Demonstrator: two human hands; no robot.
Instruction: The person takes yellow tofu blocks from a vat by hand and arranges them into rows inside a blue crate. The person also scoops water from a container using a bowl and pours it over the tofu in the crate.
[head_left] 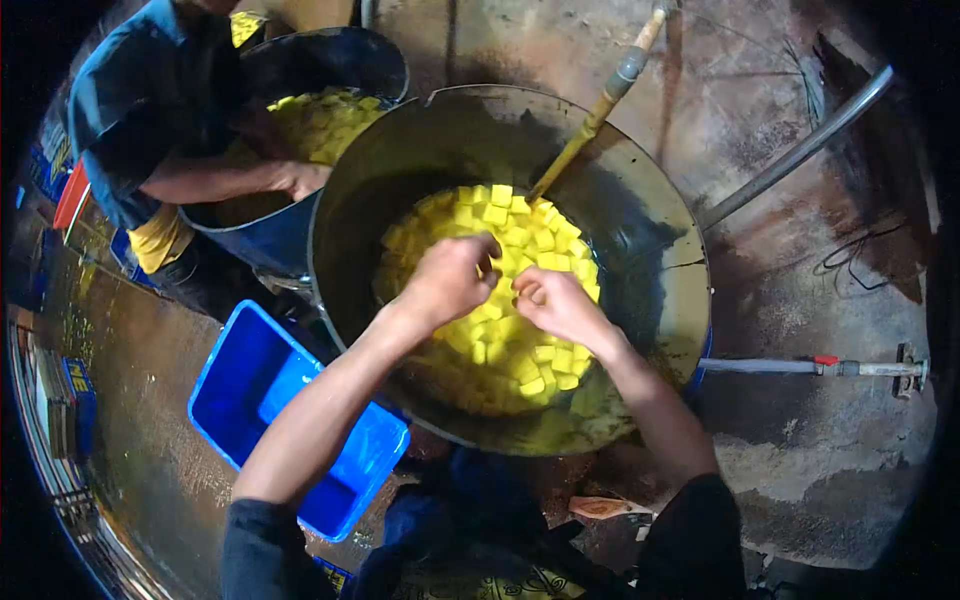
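A large round vat [645,165] in front of me holds many small yellow cubes [545,240] heaped in yellowish liquid. Over the middle of the cubes is my left hand [452,280], its fingers curled inward. My right hand [558,302] is close beside it, slightly lower, with thumb and fingers drawn together. What either hand holds, if anything, is hidden by the fingers. A long stick [598,115] leans on the vat's far side, its lower end among the cubes.
A blue plastic tub [375,450] sits at the lower left of the vat. Behind it, another person's hand [303,178] is at a second vat [250,240] with yellow pieces. To the right are a metal pipe [800,150] and a tap with a red part [826,361].
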